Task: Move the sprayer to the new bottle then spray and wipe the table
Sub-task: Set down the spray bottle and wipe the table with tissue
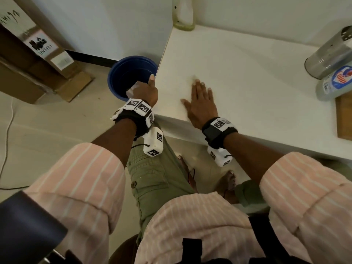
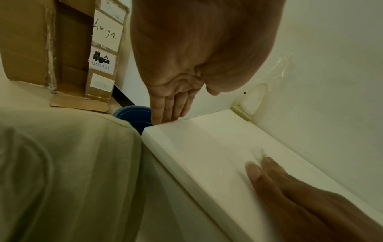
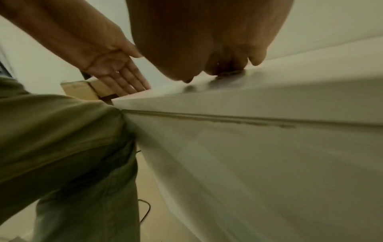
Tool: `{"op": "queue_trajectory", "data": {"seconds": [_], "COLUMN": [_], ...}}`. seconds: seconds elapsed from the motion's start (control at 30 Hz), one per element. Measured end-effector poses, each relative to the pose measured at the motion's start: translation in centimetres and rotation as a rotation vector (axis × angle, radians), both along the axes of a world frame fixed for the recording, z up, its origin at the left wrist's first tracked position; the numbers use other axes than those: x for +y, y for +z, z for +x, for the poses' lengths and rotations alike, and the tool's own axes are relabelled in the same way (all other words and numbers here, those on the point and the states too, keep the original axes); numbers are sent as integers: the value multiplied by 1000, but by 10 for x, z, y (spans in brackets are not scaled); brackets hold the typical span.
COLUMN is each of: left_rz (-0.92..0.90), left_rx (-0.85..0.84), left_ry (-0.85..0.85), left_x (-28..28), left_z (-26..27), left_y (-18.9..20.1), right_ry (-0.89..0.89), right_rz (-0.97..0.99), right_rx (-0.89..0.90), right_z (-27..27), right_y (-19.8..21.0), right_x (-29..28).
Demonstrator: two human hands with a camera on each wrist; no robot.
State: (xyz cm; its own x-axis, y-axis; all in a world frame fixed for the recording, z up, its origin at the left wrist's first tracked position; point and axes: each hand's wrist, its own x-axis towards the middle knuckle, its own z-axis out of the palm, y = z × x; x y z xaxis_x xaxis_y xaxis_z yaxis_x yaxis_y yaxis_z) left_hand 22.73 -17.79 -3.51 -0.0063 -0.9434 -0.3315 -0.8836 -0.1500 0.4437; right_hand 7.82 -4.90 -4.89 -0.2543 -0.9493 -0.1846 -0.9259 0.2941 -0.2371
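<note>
My right hand (image 1: 202, 100) lies flat and open on the white table (image 1: 257, 60), fingers spread and palm down; the left wrist view shows the right hand (image 2: 279, 181) blurred there. A faint pale smudge sits at its fingertips; I cannot tell if it is a cloth. My left hand (image 1: 146, 88) is at the table's left edge above a blue bucket (image 1: 122, 73), with its fingers (image 2: 170, 108) straight, together and holding nothing. A clear bottle with a blue label (image 1: 335, 82) lies at the right edge. No sprayer shows in any view.
A steel canister (image 1: 329, 54) lies beside the labelled bottle, with a wooden board (image 1: 343, 117) in front of them. A pale bottle (image 1: 183, 14) stands at the table's back-left corner against the wall. Cardboard boxes (image 1: 28, 60) stand on the floor left. Something white and crumpled (image 1: 131, 90) shows by the bucket's rim.
</note>
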Motion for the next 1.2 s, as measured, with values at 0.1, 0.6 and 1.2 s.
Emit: {"op": "queue_trajectory", "data": {"seconds": [0.1, 0.6, 1.2], "left_rz": [88, 71, 22], "left_rx": [-17, -102, -90], "left_ry": [-83, -240, -324], "left_x": [12, 67, 99], "left_z": [-10, -61, -78], "left_y": [15, 29, 18], "right_ry": [38, -47, 516], "right_rz": [-1, -70, 53], "right_rx": [-89, 81, 116], "right_z": [40, -41, -5], "right_y": [2, -7, 2], "right_x": [-8, 93, 89]}}
